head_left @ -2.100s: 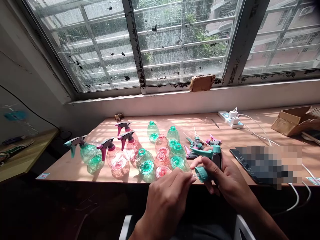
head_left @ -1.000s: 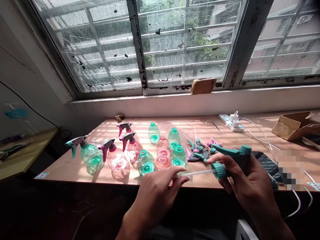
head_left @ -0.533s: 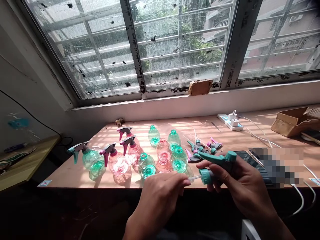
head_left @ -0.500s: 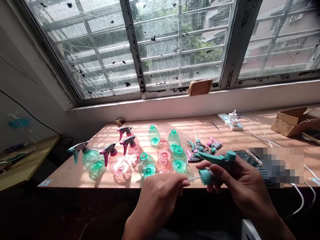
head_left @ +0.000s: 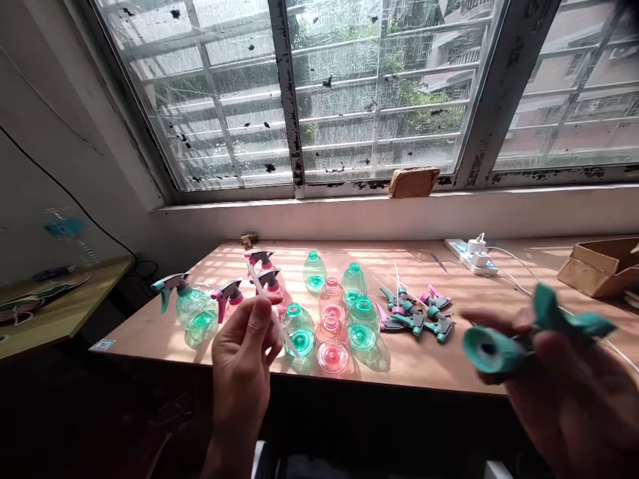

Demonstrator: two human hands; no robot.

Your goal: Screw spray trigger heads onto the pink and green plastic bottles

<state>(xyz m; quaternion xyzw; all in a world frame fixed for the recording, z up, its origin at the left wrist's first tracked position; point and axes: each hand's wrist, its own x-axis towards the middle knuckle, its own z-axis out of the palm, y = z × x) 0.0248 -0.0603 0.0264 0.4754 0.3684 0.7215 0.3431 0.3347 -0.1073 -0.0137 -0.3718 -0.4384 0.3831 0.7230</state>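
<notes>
My left hand [head_left: 244, 366] pinches a thin white dip tube [head_left: 286, 338], raised at a slant in front of the bottles. Off to the right, my right hand [head_left: 574, 392] is closed around a green spray trigger head [head_left: 492, 350], blurred by motion, its collar opening facing me. Behind my hands stand open green bottles [head_left: 363, 326] and open pink bottles [head_left: 332, 346]. To their left are bottles fitted with trigger heads, among them a green one [head_left: 197, 316]. A pile of loose trigger heads [head_left: 414, 316], some with tubes, lies right of the open bottles.
A white power strip [head_left: 470, 257] with plugs and cables lies at the back right. Beside it is an open cardboard box [head_left: 596, 269]. A brown block [head_left: 413, 182] rests on the window sill. The table's front edge [head_left: 399, 386] runs below the bottles.
The tube has come out of the trigger head's collar. My left hand moved left with the tube; my right hand moved right with the trigger head. The view shifted slightly.
</notes>
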